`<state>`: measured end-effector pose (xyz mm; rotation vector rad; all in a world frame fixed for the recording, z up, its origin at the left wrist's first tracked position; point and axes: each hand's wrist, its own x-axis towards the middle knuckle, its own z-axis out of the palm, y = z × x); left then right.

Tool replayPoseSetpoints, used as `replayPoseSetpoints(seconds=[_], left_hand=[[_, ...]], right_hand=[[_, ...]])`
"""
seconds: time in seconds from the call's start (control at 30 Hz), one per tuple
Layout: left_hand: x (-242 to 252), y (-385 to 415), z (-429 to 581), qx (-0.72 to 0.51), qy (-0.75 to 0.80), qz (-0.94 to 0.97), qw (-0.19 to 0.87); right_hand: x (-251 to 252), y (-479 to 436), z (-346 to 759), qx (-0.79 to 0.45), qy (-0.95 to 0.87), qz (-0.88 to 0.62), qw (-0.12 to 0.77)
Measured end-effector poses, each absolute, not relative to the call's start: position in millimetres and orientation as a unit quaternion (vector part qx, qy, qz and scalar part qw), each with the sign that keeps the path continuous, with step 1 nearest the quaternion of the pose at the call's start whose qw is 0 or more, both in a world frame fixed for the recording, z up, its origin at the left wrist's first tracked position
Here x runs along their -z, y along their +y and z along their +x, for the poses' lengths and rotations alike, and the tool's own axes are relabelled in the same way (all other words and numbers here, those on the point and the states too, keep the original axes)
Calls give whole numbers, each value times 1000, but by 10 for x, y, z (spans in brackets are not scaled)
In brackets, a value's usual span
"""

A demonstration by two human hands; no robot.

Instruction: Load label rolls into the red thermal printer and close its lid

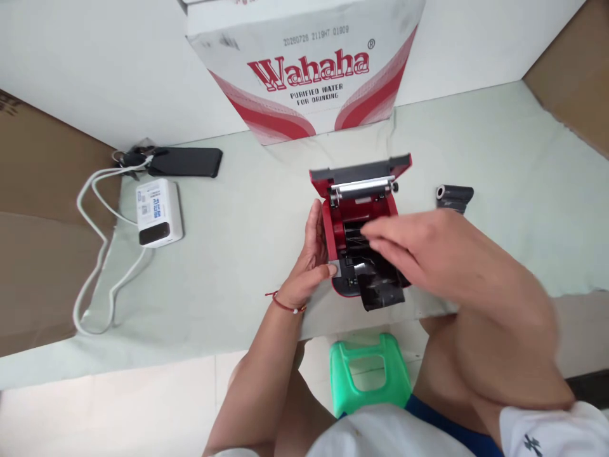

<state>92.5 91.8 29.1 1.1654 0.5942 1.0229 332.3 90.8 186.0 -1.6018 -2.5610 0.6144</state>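
Note:
A small red and black printer [335, 236] stands on the table with its lid [360, 170] raised, showing a silver roller [364, 189] under it. My left hand [311, 254] grips the printer's left side, thumb on a grey patch at the front corner. Inside the red bay lies a black film roll [353, 235]. My right hand [413, 244] reaches over from the right, fingers pressed together at the roll; its fingertips partly cover it. A loose strip of shiny black film [380, 285] hangs over the printer's front edge. The hand hides the printer's right side.
To the right lies another black roll [454, 195]. A white box-shaped device [159, 212] with a white cable [80, 273] and a black phone-like slab [185, 162] are at the left. A Wahaha carton [314, 70] stands behind. Below the table edge is a green stool [345, 381].

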Motion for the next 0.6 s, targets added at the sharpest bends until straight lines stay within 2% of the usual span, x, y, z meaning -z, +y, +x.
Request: replayPoseSetpoints(seconds=[0.13,0.4,0.5,0.6], left_hand=[[-318,922,948,-457,257,515,678],[-326,913,951,-459,260,520,672],[-339,916,951,-457,267,519,671],[-341,928,959,-462,262,516,673]], right_hand=[[-1742,1181,3118,-159,-801,-576,-32],[-1781,1243,2894,-141,-801,-560,-160],[-1749,1272,2920,-140,-802,-560,-152],[-1759,1211,3106,-189,-817,-540,-70]])
